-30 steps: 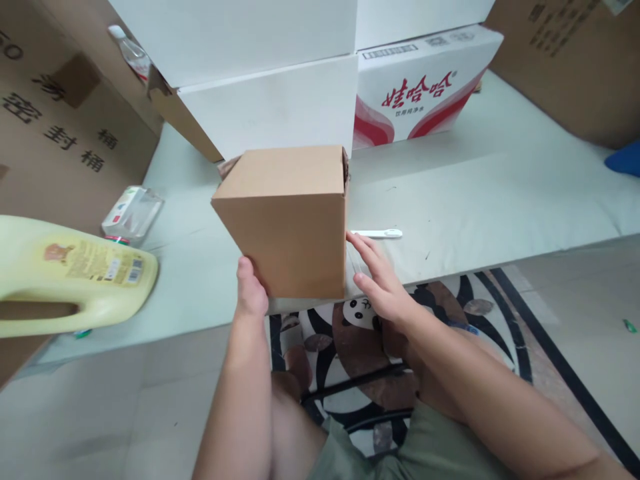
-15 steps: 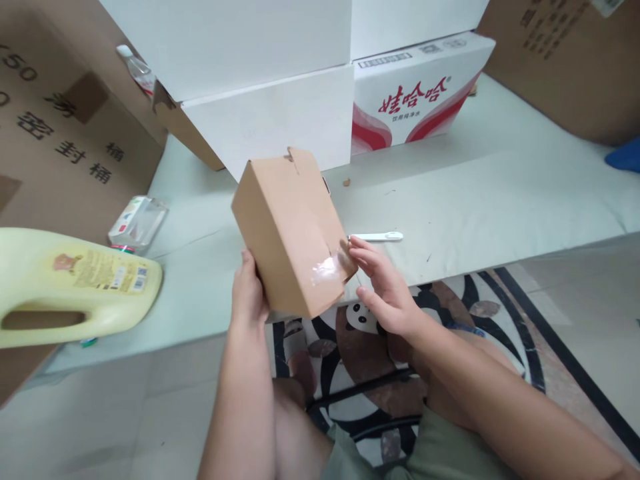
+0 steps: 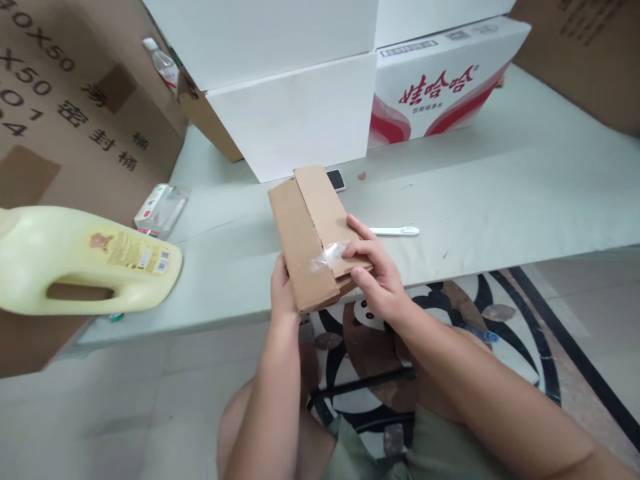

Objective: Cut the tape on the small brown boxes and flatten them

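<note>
Over the table edge [image 3: 225, 313], fingers [image 3: 367, 250] of both hands [image 3: 284, 293] [image 3: 384, 280] grip a carton [image 3: 301, 233], with room rightward.

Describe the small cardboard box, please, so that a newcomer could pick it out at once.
Find the pale green table, then its near edge. There, the small cardboard box slants between the left hand and the right hand. Unlike the large printed carton at far left, it shows plain brown faces, with shiny clear tape across its flap seam.

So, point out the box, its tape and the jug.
Box [image 3: 301, 239]: head view, on its left flap.
Tape [image 3: 331, 254]: head view, on its shiny middle.
Jug [image 3: 80, 260]: head view, on its side above the handle hole.
</note>
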Demonstrator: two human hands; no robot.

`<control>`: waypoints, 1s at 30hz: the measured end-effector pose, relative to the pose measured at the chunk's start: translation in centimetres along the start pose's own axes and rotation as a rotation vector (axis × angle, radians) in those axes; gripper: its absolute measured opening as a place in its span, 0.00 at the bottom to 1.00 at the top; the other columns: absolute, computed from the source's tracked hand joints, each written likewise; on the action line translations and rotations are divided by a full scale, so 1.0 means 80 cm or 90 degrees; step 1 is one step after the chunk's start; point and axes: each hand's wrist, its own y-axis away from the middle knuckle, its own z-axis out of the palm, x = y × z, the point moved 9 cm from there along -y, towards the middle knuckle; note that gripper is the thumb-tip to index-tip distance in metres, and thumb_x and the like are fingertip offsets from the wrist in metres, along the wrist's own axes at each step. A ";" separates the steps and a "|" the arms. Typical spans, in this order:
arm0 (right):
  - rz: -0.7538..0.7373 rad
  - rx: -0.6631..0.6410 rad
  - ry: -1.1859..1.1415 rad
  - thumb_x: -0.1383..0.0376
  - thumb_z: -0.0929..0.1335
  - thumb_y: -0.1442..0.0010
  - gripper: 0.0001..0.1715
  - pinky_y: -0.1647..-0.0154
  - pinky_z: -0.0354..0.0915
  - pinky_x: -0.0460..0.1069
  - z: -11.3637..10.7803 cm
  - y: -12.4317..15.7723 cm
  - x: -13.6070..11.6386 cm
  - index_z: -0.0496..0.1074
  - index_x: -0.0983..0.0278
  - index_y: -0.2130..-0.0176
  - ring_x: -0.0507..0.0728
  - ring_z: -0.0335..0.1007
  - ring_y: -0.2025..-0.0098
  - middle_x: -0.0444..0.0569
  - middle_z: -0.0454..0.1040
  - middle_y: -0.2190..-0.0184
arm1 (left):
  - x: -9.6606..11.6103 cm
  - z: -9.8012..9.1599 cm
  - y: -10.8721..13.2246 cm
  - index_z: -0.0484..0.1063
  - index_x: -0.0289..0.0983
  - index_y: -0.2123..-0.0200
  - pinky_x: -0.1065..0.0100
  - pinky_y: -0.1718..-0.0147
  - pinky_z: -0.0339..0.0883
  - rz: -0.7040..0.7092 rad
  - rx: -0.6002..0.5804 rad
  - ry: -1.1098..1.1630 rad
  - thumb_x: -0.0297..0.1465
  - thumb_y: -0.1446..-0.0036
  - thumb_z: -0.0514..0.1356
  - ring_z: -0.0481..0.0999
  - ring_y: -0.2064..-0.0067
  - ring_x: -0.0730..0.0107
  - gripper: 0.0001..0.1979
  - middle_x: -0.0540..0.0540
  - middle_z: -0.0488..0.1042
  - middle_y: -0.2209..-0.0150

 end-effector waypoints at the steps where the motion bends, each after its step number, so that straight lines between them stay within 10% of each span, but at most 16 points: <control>1: 0.003 -0.015 -0.004 0.50 0.65 0.30 0.16 0.30 0.61 0.66 0.005 -0.001 0.001 0.71 0.58 0.54 0.65 0.55 0.24 0.58 0.63 0.29 | 0.009 -0.010 0.002 0.78 0.38 0.52 0.47 0.42 0.73 0.038 0.031 -0.007 0.41 0.47 0.71 0.79 0.42 0.44 0.21 0.39 0.81 0.47; 4: 0.022 -0.056 -0.013 0.49 0.65 0.31 0.17 0.29 0.59 0.66 0.014 -0.002 0.004 0.72 0.58 0.53 0.66 0.54 0.24 0.57 0.59 0.27 | 0.068 -0.037 0.020 0.78 0.43 0.47 0.49 0.33 0.64 0.281 0.075 -0.020 0.42 0.37 0.62 0.68 0.30 0.51 0.18 0.42 0.72 0.35; 8: 0.044 -0.074 -0.049 0.48 0.64 0.30 0.18 0.28 0.57 0.65 0.014 0.000 0.011 0.73 0.57 0.53 0.65 0.53 0.24 0.54 0.59 0.26 | 0.120 -0.004 0.058 0.78 0.45 0.45 0.45 0.27 0.52 0.544 -0.146 -0.215 0.39 0.31 0.56 0.63 0.27 0.53 0.17 0.46 0.73 0.35; 15: 0.048 -0.068 -0.015 0.40 0.54 0.29 0.34 0.29 0.58 0.66 -0.013 0.017 0.032 0.68 0.52 0.37 0.66 0.54 0.25 0.49 0.59 0.26 | 0.118 0.027 0.070 0.76 0.42 0.44 0.41 0.26 0.49 0.583 -0.171 -0.288 0.36 0.30 0.53 0.65 0.29 0.52 0.17 0.43 0.75 0.39; 22: 0.186 0.099 0.473 0.56 0.63 0.34 0.27 0.32 0.58 0.71 -0.099 0.005 0.074 0.69 0.61 0.39 0.70 0.62 0.31 0.63 0.68 0.34 | 0.117 0.029 0.067 0.77 0.44 0.45 0.40 0.25 0.46 0.577 -0.153 -0.263 0.35 0.33 0.52 0.64 0.29 0.52 0.18 0.45 0.75 0.40; 30: 0.347 -0.086 0.723 0.58 0.65 0.37 0.31 0.44 0.65 0.69 -0.101 0.015 0.114 0.70 0.62 0.38 0.75 0.68 0.41 0.62 0.76 0.42 | 0.119 0.037 0.067 0.77 0.44 0.46 0.43 0.25 0.46 0.593 -0.147 -0.265 0.35 0.32 0.50 0.69 0.32 0.54 0.19 0.46 0.76 0.42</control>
